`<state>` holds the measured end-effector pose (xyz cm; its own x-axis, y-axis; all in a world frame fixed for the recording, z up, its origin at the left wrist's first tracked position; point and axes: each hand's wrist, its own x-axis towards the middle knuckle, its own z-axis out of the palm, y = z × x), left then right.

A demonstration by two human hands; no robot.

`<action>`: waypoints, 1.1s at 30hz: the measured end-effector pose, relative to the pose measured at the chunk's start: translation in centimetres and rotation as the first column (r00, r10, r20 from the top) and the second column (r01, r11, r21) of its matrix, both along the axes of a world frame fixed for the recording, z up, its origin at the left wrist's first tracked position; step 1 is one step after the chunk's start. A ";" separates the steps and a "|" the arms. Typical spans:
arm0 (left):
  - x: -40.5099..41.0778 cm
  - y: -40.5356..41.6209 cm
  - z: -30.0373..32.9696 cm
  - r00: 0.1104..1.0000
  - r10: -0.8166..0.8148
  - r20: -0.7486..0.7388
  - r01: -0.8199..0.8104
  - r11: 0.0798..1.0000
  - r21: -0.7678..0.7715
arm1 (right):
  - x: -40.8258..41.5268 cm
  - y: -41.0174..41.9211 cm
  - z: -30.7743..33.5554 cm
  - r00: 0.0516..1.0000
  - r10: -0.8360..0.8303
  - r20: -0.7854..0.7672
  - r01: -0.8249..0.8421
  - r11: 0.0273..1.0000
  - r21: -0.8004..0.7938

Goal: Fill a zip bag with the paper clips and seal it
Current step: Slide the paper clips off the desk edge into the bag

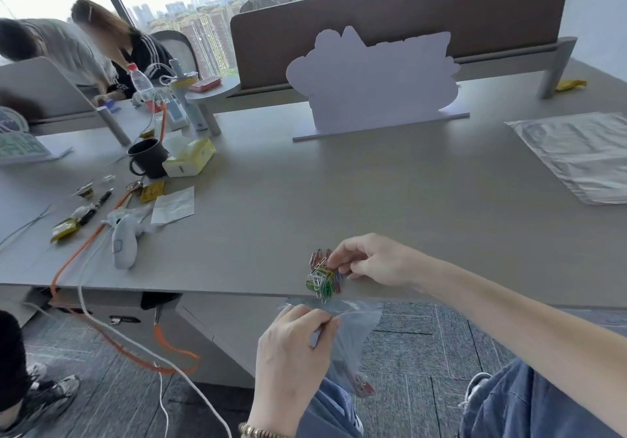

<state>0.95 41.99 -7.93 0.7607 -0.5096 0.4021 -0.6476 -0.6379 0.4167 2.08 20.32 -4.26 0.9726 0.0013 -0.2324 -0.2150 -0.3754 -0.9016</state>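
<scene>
A heap of coloured paper clips [321, 278] lies at the front edge of the grey table [390, 200]. My right hand [369, 261] rests on the table just right of the heap, its fingertips touching the clips. Below the table edge, my left hand [291, 346] pinches the mouth of a clear zip bag [353, 339], which hangs open right under the heap. A few clips [361, 385] lie in the bag's bottom. Whether my right fingers grip any clip I cannot tell.
At the left lie a black mug [149, 157], a tissue pack [190, 159], pens, wrappers, a white device [124, 237] and orange and white cables [78, 261]. A white cutout sign [373, 81] stands at the back. A silver bag [583, 156] lies right. Two people sit far left.
</scene>
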 end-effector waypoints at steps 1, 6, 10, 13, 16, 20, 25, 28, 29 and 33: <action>0.0 0.0 0.0 1.000 -0.003 -0.002 0.003 1.000 0.001 | -0.5 0.3 0.1 1.000 0.024 -0.010 -0.024 1.000 0.012; 0.2 0.1 0.1 1.000 -0.011 -0.008 0.011 1.000 0.006 | -2.1 0.9 0.8 0.995 0.087 -0.056 -0.082 0.992 0.092; 0.1 0.4 0.3 1.000 -0.002 0.001 0.002 1.000 -0.023 | -0.5 -0.3 0.3 0.989 -0.143 0.036 0.138 0.982 0.129; 0.2 0.5 0.2 1.000 -0.007 0.007 0.008 0.999 -0.043 | 1.5 -0.3 -0.2 0.974 -0.212 0.085 0.209 0.977 0.045; 0.3 0.6 0.1 1.000 -0.005 0.012 0.006 0.999 -0.054 | 2.9 0.5 -0.2 0.987 -0.128 0.096 0.133 0.990 -0.051; 0.5 0.8 0.1 1.000 0.001 0.020 0.000 0.998 -0.059 | 3.0 1.1 -0.4 0.996 0.019 0.091 -0.008 0.993 -0.119; 0.6 1.0 -0.2 1.000 0.020 0.000 -0.019 0.998 -0.056 | 0.9 1.6 -0.2 0.991 0.106 0.084 -0.100 0.992 -0.074; 0.7 1.1 -0.2 1.000 0.026 -0.002 -0.026 0.998 -0.056 | -0.2 1.6 0.1 0.984 0.170 0.045 -0.169 0.985 -0.012; 0.7 1.1 -0.2 1.000 0.024 0.000 -0.024 0.998 -0.060 | -0.3 1.6 0.3 0.983 0.180 0.039 -0.181 0.984 0.004; 0.6 1.2 0.1 1.000 0.017 0.004 -0.017 0.997 -0.076 | 0.9 1.0 0.1 0.991 0.097 0.095 -0.099 0.995 0.019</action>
<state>1.55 43.16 -7.85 0.7671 -0.4644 0.4426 -0.6389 -0.6153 0.4618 2.94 21.34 -4.13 0.9851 0.1024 -0.1385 -0.0917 -0.3689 -0.9250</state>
